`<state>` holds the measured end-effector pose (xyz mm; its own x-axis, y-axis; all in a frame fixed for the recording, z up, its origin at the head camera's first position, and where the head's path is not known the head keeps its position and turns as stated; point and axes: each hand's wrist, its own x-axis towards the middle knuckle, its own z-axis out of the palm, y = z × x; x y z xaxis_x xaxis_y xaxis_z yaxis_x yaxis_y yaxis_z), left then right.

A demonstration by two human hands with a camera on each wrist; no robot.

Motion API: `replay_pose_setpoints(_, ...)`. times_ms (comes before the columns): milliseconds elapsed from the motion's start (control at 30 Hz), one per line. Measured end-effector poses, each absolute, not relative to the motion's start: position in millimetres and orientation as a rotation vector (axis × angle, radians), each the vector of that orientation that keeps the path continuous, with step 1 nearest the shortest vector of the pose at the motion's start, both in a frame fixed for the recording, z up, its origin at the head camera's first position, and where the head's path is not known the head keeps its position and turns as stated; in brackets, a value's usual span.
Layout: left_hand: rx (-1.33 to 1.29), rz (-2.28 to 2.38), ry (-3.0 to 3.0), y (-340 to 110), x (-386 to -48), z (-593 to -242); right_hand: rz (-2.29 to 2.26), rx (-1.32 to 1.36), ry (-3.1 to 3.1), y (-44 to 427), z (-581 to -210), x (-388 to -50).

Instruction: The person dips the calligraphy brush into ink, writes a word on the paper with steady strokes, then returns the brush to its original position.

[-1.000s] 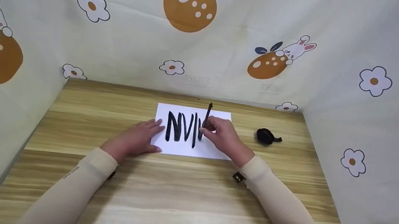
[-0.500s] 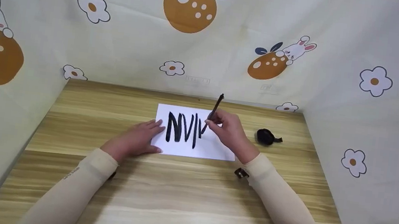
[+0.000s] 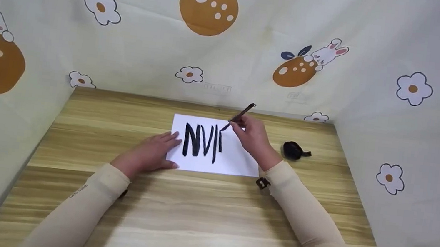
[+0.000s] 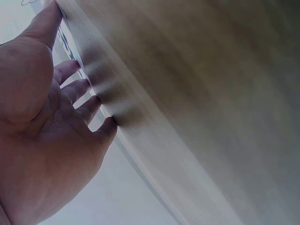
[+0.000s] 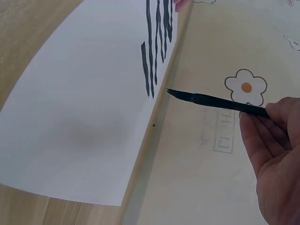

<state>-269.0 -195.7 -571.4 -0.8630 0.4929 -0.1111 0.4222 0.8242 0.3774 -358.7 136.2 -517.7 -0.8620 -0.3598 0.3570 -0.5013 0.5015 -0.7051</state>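
A white sheet of paper (image 3: 236, 159) lies on the wooden table, with thick black strokes (image 3: 192, 140) across its left half. My left hand (image 3: 149, 151) rests at the sheet's left edge, fingers spread; in the left wrist view the left hand (image 4: 56, 112) has its fingertips on the surface. My right hand (image 3: 254, 138) pinches a dark brush (image 3: 242, 113) between thumb and fingers, its tip near the top of the rightmost stroke. In the right wrist view the brush (image 5: 215, 101) points at the paper (image 5: 89, 108), held by the right hand (image 5: 276, 150).
A small black dish with a handle (image 3: 293, 150) stands on the table (image 3: 199, 221) right of my right hand. Patterned cloth walls (image 3: 146, 39) with rabbits and flowers rise behind the table and on both sides.
My right hand has moved up from the strokes, and the brush leans further to the right. The short stroke on the right is more exposed. My left hand has stayed in place.
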Motion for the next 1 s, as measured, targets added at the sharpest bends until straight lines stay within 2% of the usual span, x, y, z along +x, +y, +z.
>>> replay_pose_setpoints(200, 0.714, 0.516, 2.799, -195.8, -268.6, -571.2, 1.318, 0.716, -2.584, 135.8, -525.5, -368.8)
replay_pose_setpoints(433, 0.728, 0.525, 2.808, -195.7, -268.5, -570.4, 1.334, 0.806, -2.558, 135.1, -532.6, -376.0)
replay_pose_setpoints(1000, 0.687, 0.532, 2.784, -196.4, -266.2, -567.9, 1.281, 0.803, -2.577, 134.7, -538.0, -380.9)
